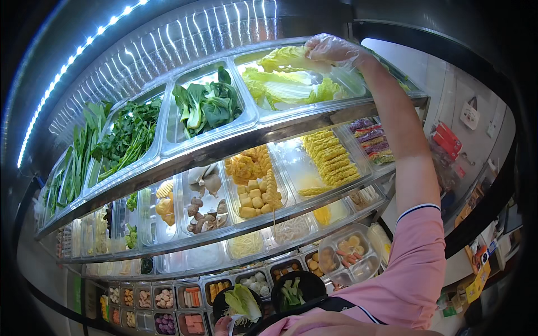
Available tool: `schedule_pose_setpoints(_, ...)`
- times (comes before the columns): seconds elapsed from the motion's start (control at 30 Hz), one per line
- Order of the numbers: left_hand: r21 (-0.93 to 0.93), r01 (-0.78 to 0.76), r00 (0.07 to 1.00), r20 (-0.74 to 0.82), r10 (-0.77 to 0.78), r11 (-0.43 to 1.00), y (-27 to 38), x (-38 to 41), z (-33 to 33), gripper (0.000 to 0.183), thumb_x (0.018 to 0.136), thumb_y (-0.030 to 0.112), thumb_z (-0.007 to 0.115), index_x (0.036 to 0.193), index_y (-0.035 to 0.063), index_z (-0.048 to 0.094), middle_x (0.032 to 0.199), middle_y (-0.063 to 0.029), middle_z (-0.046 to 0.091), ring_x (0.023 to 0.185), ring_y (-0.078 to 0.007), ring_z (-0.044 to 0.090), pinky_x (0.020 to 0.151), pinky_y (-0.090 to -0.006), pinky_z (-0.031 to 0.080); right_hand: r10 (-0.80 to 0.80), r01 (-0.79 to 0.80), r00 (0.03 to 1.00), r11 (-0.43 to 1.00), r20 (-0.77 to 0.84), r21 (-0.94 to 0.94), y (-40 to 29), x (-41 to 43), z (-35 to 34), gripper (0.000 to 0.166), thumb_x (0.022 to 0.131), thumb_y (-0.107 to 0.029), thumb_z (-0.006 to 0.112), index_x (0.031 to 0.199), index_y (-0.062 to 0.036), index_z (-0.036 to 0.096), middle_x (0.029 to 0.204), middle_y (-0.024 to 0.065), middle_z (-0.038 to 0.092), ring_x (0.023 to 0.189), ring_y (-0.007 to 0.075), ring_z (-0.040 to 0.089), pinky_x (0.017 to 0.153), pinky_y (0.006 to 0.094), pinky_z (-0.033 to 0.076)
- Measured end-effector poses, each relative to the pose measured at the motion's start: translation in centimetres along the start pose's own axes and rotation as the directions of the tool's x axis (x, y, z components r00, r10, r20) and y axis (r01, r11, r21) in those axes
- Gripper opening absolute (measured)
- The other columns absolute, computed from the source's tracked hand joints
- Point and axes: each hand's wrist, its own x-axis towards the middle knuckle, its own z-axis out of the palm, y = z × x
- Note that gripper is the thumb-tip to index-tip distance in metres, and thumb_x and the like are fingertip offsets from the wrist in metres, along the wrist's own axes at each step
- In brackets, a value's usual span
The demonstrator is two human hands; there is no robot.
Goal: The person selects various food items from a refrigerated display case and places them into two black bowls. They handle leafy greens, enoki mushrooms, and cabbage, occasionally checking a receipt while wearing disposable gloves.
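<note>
In a clear plastic glove, my right hand point(330, 51) reaches up to the top shelf and pinches a napa cabbage leaf point(282, 58). More napa cabbage leaves point(290, 86) lie in the clear plastic tray point(269, 112) below it. Low in the view, my left hand point(222, 325) is partly cut off by the frame edge. Its fingers are at the side of a black bowl point(218, 303), which holds a cabbage leaf point(243, 301) and thin pale strands. Close beside it is a second black bowl point(313, 283) with leafy green stalks point(292, 294).
Bok choy point(206, 103) and cilantro point(128, 134) fill neighbouring top trays. Lower shelves hold mushrooms point(206, 218), fried tofu cubes point(256, 197) and yellow tofu-skin rolls point(330, 157). Metal pans point(191, 296) line the bottom. A round divided container point(361, 273) stands right of the bowls.
</note>
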Motion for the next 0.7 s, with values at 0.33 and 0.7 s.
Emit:
schedule_pose_setpoints(0.33, -0.204, -0.066, 0.993, -0.11, 0.044, 0.977, -1.0, -4.6, -0.5, 0.007, 0.073, 0.011, 0.057, 0.071, 0.0039, 0.057, 0.064, -0.0044, 0.055, 0.059, -0.0138, 0.053, 0.057, -0.026, 0.043, 0.287, -0.287, 0.957, 0.92, 0.042, 0.266, -18.8, -6.3, 7.9, 0.049, 0.075, -0.044, 0.061, 0.109, -0.0087, 0.056, 0.088, 0.0078, 0.062, 0.078, 0.0154, 0.059, 0.069, 0.0231, 0.048)
schedule_pose_setpoints(0.7, 0.025, -0.006, 0.991, 0.132, 0.003, 1.0, -3.0, -5.4, -3.7, 0.014, 0.072, 0.015, 0.054, 0.073, 0.0017, 0.055, 0.063, -0.0038, 0.053, 0.053, -0.0114, 0.05, 0.049, -0.0224, 0.039, -0.367, 0.058, 0.677, 0.891, 0.638, 0.45, -21.9, -19.6, 40.7, 0.02, 0.074, -0.013, 0.053, 0.084, 0.004, 0.052, 0.077, 0.0193, 0.056, 0.07, 0.0327, 0.058, 0.061, 0.0389, 0.047)
